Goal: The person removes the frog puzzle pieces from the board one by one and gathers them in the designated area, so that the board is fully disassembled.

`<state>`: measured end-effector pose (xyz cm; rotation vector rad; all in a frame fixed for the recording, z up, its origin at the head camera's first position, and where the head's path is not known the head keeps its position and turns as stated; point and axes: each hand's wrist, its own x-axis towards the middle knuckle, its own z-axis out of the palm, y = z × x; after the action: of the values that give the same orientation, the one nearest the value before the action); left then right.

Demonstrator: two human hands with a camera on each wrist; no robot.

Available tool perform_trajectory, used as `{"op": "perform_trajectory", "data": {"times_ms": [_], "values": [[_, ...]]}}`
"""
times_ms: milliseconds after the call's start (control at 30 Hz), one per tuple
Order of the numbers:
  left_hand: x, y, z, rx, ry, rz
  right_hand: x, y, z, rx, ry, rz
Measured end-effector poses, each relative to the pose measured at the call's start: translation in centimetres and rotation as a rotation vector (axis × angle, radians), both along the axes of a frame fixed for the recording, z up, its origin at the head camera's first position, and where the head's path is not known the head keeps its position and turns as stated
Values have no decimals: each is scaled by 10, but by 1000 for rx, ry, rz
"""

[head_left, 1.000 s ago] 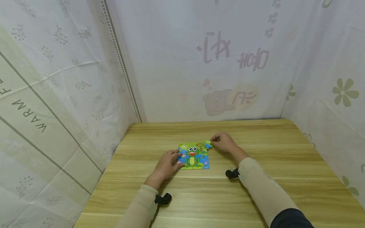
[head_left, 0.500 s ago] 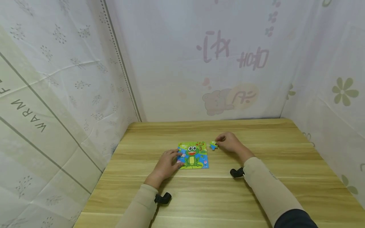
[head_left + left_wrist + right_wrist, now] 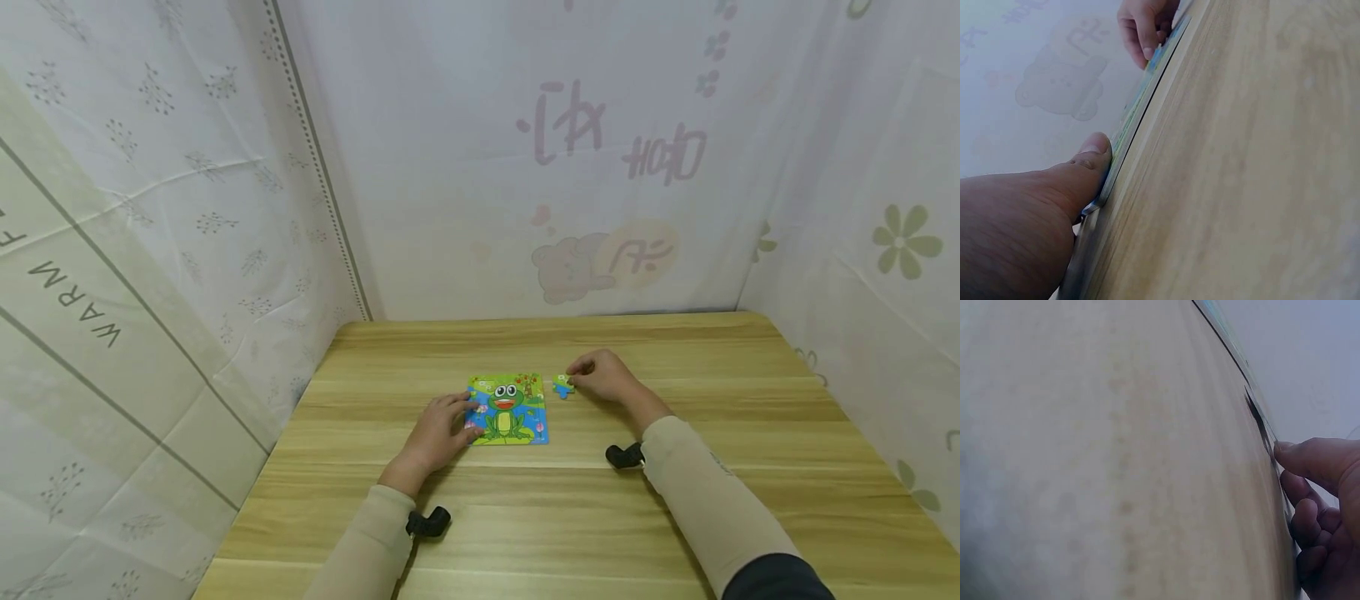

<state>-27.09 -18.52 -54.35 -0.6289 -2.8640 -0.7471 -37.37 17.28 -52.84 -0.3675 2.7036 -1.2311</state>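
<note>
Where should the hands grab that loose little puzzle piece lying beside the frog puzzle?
Probably by its outer edges, pinched from the right: the loose puzzle piece lies flat on the table, the frog puzzle flanks its left, and the right hand already touches that side.

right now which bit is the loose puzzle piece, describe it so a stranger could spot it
On the wooden table, find the square frog puzzle near the middle. Just off its far right corner, at the fingertips of the right hand, lies the loose puzzle piece: small, blue and green, and the only piece apart from the board.
</note>
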Motion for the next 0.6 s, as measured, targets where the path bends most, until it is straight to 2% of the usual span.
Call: {"op": "perform_trajectory", "data": {"times_ms": [300,600], "values": [[0,-1,-2,7,21,-11,-1,3,-4,-43,-30,10],[1,0,0,0,-13,-7,1,4,-3,-33,-4,23]]}}
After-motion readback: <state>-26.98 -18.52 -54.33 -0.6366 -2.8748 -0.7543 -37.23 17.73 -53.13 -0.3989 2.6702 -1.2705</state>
